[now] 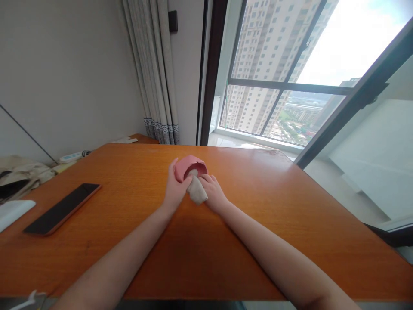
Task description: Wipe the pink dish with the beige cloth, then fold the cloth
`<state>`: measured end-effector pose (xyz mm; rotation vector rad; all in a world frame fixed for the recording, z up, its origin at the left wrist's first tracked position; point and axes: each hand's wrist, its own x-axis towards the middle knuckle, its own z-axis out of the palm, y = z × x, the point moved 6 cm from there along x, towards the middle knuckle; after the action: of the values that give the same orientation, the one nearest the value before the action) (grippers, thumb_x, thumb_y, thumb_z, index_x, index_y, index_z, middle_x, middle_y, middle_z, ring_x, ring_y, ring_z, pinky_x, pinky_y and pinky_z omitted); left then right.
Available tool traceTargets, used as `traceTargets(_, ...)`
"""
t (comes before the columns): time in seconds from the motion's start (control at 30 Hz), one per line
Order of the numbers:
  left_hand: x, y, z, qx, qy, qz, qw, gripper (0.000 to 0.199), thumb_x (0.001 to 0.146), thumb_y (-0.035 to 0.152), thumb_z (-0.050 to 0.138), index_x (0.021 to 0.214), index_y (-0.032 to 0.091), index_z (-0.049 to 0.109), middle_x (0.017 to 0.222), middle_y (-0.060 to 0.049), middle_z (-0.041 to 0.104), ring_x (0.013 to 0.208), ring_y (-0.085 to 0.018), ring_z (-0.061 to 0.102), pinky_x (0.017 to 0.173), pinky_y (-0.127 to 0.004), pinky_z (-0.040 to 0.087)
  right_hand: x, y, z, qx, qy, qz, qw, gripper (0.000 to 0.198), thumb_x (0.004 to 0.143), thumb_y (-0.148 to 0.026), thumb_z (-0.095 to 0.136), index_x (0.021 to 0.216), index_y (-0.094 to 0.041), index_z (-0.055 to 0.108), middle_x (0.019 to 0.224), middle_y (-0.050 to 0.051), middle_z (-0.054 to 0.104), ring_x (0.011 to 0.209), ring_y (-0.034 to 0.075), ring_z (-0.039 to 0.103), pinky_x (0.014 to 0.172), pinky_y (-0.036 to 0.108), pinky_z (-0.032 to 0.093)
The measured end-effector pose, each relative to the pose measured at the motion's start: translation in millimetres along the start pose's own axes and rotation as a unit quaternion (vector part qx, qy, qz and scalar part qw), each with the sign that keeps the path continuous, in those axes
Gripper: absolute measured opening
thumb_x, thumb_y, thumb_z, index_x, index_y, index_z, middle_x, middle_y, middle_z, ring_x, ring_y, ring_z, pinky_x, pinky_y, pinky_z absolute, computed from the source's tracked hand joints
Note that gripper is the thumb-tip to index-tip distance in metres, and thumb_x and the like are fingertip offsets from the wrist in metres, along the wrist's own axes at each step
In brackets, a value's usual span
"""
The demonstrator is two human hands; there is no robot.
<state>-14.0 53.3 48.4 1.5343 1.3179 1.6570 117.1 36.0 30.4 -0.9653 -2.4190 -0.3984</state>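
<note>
A small pink container (186, 164), like a cup or pot, is tipped so its mouth faces me above the wooden table (258, 189). My left hand (174, 189) wraps round its left side, with the thumb near the rim. A pale grey-white cloth (197, 190) is partly inside the mouth and hangs out below it. My right hand (213, 192) is closed on the cloth at the right of the opening. Its fingertips are partly hidden by the cloth and the rim.
A black-screened phone or tablet (64, 209) lies on the table at left, beside a white object (14, 212). Behind it are a white power strip (70, 156) and heaped fabric (22, 172). A curtain (158, 77) and large window (284, 86) stand beyond the table.
</note>
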Motion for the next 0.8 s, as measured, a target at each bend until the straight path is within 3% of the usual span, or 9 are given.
traceTargets(0.13,1,3,-1,0.026,0.000,0.006,1.000,0.053,0.071,0.021,0.059,0.123,0.020,0.047,0.128,-0.008,0.052,0.120,-0.022,0.047,0.107,-0.038,0.033,1,-6,-1,0.016,0.009,-0.013,1.000,0.016,0.089,-0.020,0.048,0.092,-0.019,0.064,0.095,0.007,0.061,0.096,0.020,0.044,0.077,0.034,0.032)
traceTargets(0.33,16,0,-8,0.117,-0.091,0.046,0.988,0.057,0.068,0.017,0.057,0.125,0.020,0.050,0.129,-0.008,0.054,0.121,-0.026,0.048,0.107,-0.043,0.032,5,-5,2,-0.025,-0.012,-0.028,0.999,0.018,0.092,-0.020,0.043,0.093,-0.018,0.062,0.096,0.008,0.062,0.097,0.020,0.046,0.076,0.034,0.031)
traceTargets(0.53,6,1,-5,0.031,-0.008,0.029,0.999,0.067,0.070,0.027,0.061,0.132,0.018,0.036,0.133,-0.011,0.045,0.124,-0.023,0.043,0.106,-0.039,0.032,-2,-4,1,0.006,0.022,-0.032,0.999,0.014,0.089,-0.018,0.050,0.083,-0.017,0.063,0.087,0.006,0.062,0.092,0.019,0.048,0.074,0.031,0.032)
traceTargets(0.67,6,-1,1,0.028,-0.041,0.005,0.999,0.054,0.068,0.025,0.061,0.119,0.019,0.044,0.122,-0.008,0.052,0.115,-0.022,0.049,0.102,-0.037,0.036,-4,-4,-1,0.022,0.044,-0.039,0.998,0.016,0.090,-0.020,0.048,0.085,-0.018,0.064,0.092,0.006,0.064,0.094,0.018,0.049,0.077,0.031,0.033)
traceTargets(0.8,12,-5,-6,0.063,-0.043,0.008,0.997,0.037,0.069,0.017,0.052,0.105,0.019,0.051,0.106,-0.004,0.058,0.101,-0.020,0.055,0.094,-0.036,0.041,0,-4,0,0.012,0.019,-0.044,0.999,0.017,0.091,-0.021,0.046,0.092,-0.018,0.063,0.097,0.006,0.065,0.097,0.019,0.049,0.078,0.032,0.032)
